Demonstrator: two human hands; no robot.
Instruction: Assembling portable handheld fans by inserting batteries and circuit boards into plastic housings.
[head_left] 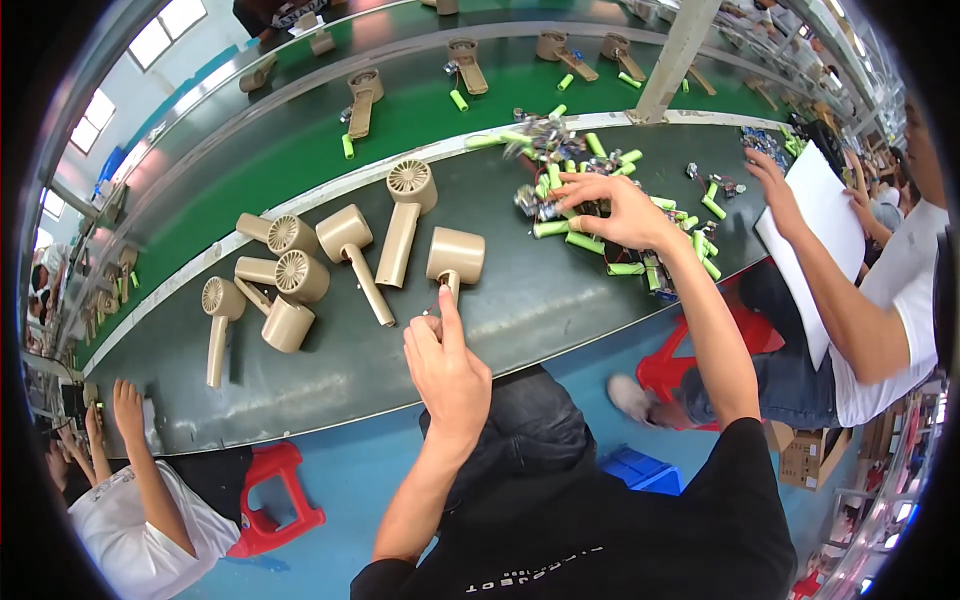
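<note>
My left hand (447, 375) is closed around the lower handle of a beige handheld fan housing (456, 256), with the index finger stretched along the handle. The housing's round head points away from me, above the dark green bench. To the right, my right hand (625, 212) reaches over a pile of light-green battery cells (627, 268) wired to small motors and circuit boards. Its fingers are curved and apart, with the tips among the parts; no firm grip shows. Just beyond it, some wired parts (545, 138) are smeared by motion.
More beige fan housings (292, 275) lie left of my left hand. Behind a pale rail, a green conveyor (410, 125) carries housings with cells beside them. A metal post (675, 65) stands at the far right. Co-workers sit on both sides; the right one's hand (775, 190) is near a white sheet (815, 235).
</note>
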